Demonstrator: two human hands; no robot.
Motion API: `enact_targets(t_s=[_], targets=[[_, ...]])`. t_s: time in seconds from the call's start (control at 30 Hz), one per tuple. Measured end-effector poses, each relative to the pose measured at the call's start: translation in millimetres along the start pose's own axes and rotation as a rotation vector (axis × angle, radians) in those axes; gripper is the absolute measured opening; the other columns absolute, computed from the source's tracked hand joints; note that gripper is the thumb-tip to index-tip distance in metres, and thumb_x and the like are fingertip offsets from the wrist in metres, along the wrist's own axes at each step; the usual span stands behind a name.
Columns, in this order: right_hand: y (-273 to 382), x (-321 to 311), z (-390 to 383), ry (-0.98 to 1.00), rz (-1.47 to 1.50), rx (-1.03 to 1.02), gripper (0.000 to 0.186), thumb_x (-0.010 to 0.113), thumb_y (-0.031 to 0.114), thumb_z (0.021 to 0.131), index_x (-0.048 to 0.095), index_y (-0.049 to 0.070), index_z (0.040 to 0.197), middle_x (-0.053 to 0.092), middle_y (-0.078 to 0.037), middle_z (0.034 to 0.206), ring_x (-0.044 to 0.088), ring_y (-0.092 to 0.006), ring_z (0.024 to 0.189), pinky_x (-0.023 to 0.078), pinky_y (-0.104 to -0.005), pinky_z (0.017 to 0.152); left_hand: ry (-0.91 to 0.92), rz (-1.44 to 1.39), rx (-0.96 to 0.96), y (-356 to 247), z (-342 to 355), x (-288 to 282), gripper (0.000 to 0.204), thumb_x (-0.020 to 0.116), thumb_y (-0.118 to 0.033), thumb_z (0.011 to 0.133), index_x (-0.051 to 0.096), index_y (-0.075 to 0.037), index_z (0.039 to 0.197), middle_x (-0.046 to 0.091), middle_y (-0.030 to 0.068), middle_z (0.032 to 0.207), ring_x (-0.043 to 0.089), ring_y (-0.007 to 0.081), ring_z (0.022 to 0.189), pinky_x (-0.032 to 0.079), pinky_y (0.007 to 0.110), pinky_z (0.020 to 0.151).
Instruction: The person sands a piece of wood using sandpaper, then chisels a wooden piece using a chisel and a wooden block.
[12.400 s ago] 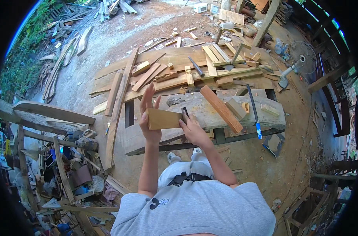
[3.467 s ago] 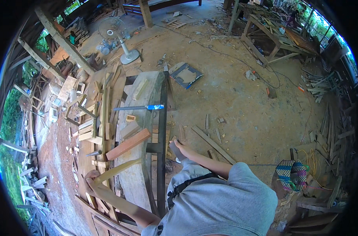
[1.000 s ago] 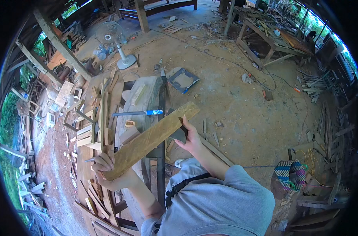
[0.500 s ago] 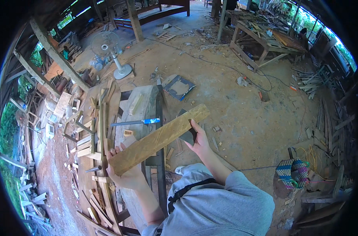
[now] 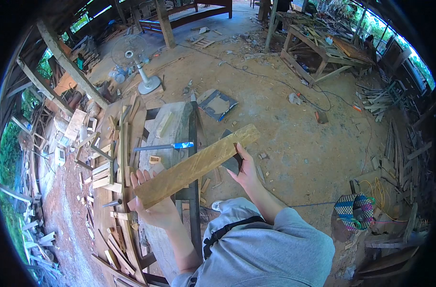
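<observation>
A long yellowish wooden plank (image 5: pixel 196 165) is held up in front of me, slanting from lower left to upper right. My left hand (image 5: pixel 153 208) grips its lower left end from beneath. My right hand (image 5: pixel 244 167) holds the plank near its upper right end and also has a dark flat object pressed against the wood; what that object is I cannot tell. Below the plank stands a rough grey wooden workbench (image 5: pixel 167 131) with a blue-handled tool (image 5: pixel 165 147) lying on it.
Many wood offcuts and slats (image 5: pixel 110 162) lie left of the bench. A standing fan (image 5: pixel 134 55) is beyond it, a blue-grey panel (image 5: pixel 217 104) lies on the dirt floor. A wooden table frame (image 5: pixel 318 52) stands far right, a woven basket (image 5: pixel 354 210) at my right.
Both hands have lifted the plank off the bench and hold it higher and further right; the view has tilted up toward the fan and the far shed.
</observation>
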State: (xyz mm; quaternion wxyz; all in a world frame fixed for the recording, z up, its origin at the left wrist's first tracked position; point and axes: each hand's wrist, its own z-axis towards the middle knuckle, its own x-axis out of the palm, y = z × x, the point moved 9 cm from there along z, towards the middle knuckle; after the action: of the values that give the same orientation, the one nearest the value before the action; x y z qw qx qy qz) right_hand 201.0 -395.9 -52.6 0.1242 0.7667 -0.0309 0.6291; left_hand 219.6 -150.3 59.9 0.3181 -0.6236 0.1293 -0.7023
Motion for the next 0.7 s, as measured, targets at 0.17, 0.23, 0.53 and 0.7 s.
enact_targets(t_s=[0.17, 0.23, 0.53, 0.7], targets=[[-2.2, -2.9, 1.3, 0.022, 0.026, 0.019, 0.023, 0.054, 0.019, 0.085, 0.054, 0.004, 0.103, 0.059, -0.011, 0.103, 0.058, -0.0241, 0.095, 0.047, -0.0388, 0.084, -0.023, 0.022, 0.000, 0.2, -0.1, -4.5, 0.068, 0.040, -0.034, 0.080, 0.022, 0.003, 0.133, 0.031, 0.0199, 0.132, 0.027, 0.0291, 0.126, 0.019, 0.046, 0.105], [-2.7, -10.4, 1.5, -0.043, 0.038, 0.023, 0.024, 0.054, 0.019, 0.085, 0.053, 0.004, 0.104, 0.059, -0.011, 0.104, 0.058, -0.0244, 0.096, 0.047, -0.0392, 0.085, -0.034, 0.026, -0.008, 0.9, -0.6, -5.9, 0.067, 0.041, -0.035, 0.080, 0.022, 0.003, 0.133, 0.032, 0.0197, 0.131, 0.029, 0.0289, 0.124, 0.021, 0.046, 0.104], [-1.5, -4.5, -1.1, 0.008, -0.006, 0.017, 0.023, 0.052, 0.021, 0.086, 0.055, 0.005, 0.102, 0.059, -0.010, 0.103, 0.058, -0.0234, 0.095, 0.047, -0.0386, 0.085, -0.130, 0.033, -0.033, 3.0, -1.2, -14.1, 0.064, 0.041, -0.035, 0.081, 0.027, 0.002, 0.131, 0.038, 0.0167, 0.125, 0.036, 0.0280, 0.118, 0.025, 0.046, 0.101], [-3.3, -2.6, -0.5, -0.004, 0.031, 0.033, 0.023, 0.052, 0.021, 0.086, 0.055, 0.005, 0.101, 0.061, -0.010, 0.100, 0.059, -0.0233, 0.093, 0.047, -0.0378, 0.084, -0.063, 0.053, -0.061, 3.1, 2.0, -11.7, 0.061, 0.039, -0.035, 0.081, 0.030, 0.002, 0.129, 0.040, 0.0158, 0.126, 0.036, 0.0274, 0.119, 0.025, 0.046, 0.101]])
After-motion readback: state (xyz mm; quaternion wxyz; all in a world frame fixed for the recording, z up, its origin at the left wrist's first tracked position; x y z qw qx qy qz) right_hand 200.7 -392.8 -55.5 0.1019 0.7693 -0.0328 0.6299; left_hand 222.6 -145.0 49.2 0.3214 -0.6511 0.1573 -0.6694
